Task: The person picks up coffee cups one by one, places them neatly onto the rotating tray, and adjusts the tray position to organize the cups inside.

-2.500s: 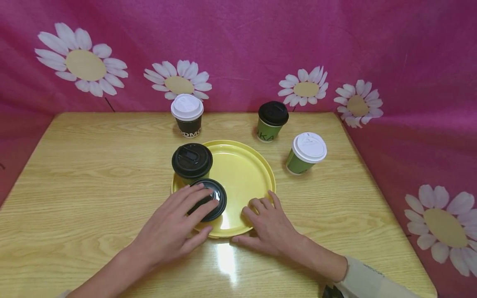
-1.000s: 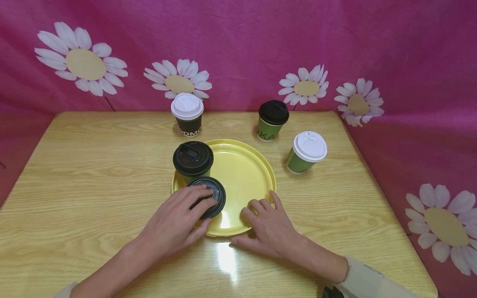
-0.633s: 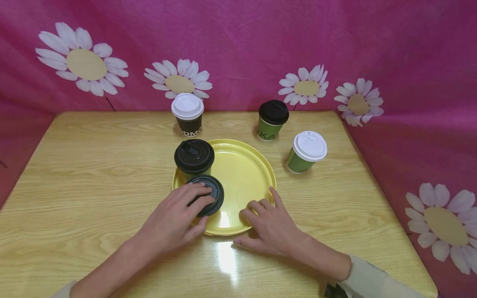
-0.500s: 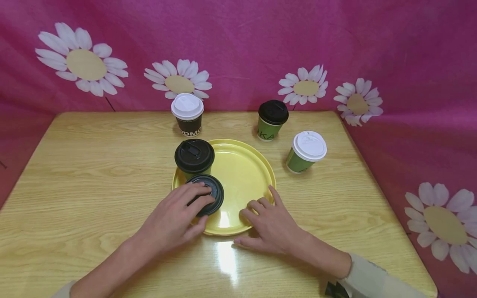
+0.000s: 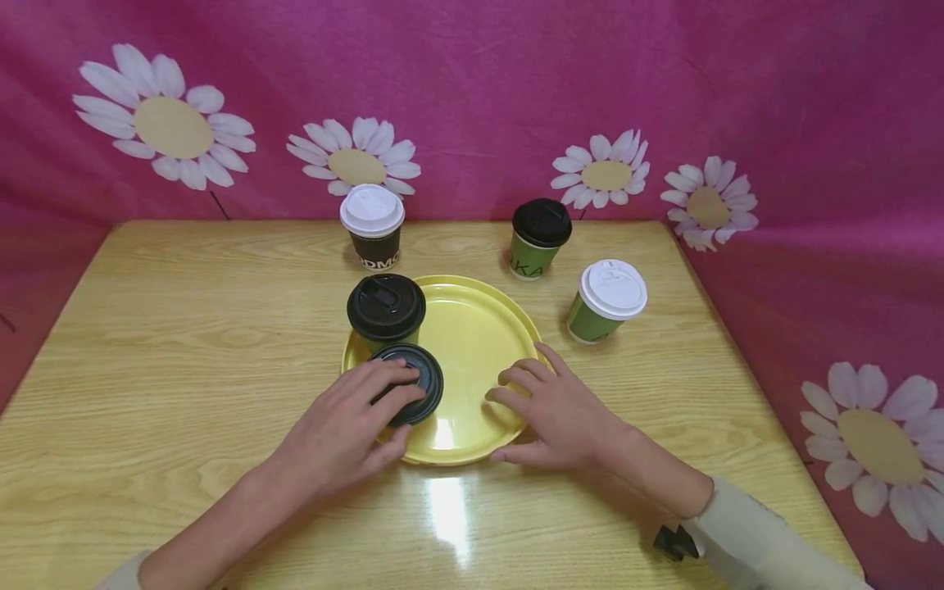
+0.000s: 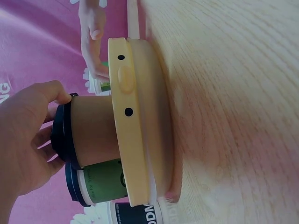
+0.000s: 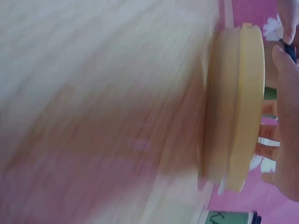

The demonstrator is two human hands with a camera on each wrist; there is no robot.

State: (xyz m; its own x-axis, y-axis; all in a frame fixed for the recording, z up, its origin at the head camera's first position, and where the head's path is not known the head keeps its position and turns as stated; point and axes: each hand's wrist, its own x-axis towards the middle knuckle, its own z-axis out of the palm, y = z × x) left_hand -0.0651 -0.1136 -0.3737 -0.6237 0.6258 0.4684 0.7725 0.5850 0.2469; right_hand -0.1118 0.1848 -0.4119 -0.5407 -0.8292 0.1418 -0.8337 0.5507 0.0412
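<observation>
A yellow plate [image 5: 479, 344] lies mid-table and carries two cups. My left hand [image 5: 383, 410] grips the black lid of a brown cup [image 5: 420, 381] at the plate's near left. In the left wrist view my fingers [image 6: 28, 135] curl round that brown cup's [image 6: 93, 130] lid, above the plate's rim [image 6: 135, 121]. Just behind it stands a green cup with a black lid [image 5: 386, 307]. My right hand [image 5: 546, 401] hovers over the plate's right rim with loosely bent fingers and holds nothing. The right wrist view is blurred and shows the plate's edge [image 7: 243, 107].
On the wooden table [image 5: 184, 328] beyond the plate stand a black cup with a white lid [image 5: 372, 225], a green cup with a black lid [image 5: 538, 238] and a green cup with a white lid [image 5: 608, 299]. Pink daisy cloth backs the table.
My right hand has lifted off the table at the plate's near edge and moved forward and right over the rim. The plate and its cups slid slightly away. The left hand keeps its hold.
</observation>
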